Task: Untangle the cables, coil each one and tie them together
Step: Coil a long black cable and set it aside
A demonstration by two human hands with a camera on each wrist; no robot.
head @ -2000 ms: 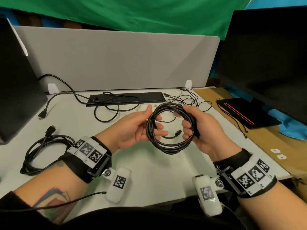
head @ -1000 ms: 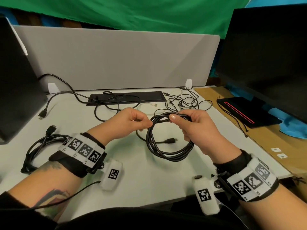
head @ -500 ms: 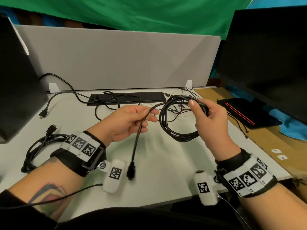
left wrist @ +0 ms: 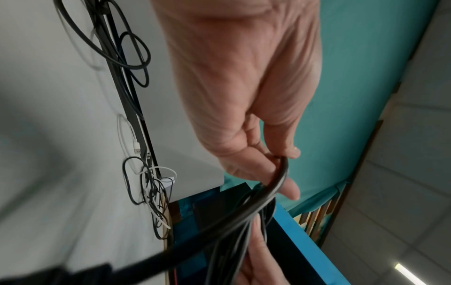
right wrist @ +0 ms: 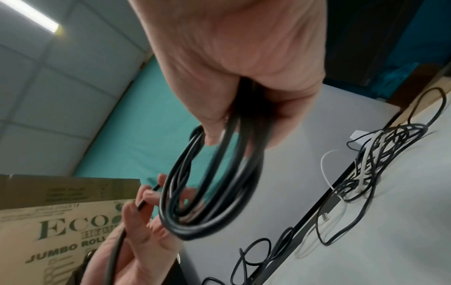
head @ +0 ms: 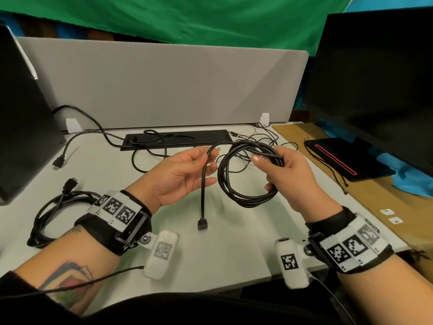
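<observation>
My right hand (head: 284, 170) grips a black coiled cable (head: 246, 195) at its top, held above the white desk (head: 222, 249); the coil (right wrist: 209, 196) hangs below the fist in the right wrist view. The coil's free end (head: 203, 188) runs up and over to my left hand (head: 187, 172), which pinches it between thumb and fingers (left wrist: 283, 160). Its plug (head: 202, 224) dangles near the desk. A second coiled black cable (head: 54, 214) lies on the desk at the left. A tangle of thin black and white cables (head: 260, 137) lies behind the hands.
A black flat bar (head: 175, 139) with a loose black cable (head: 150, 158) lies at the back by the grey divider (head: 164, 85). A dark monitor (head: 379, 73) and its base (head: 346, 158) stand on the right. A black box (head: 21, 127) stands at the left.
The coil was held in both hands, then my left hand drew out its free end. The plug now hangs straight down, and the coil sits a little lower in my right hand.
</observation>
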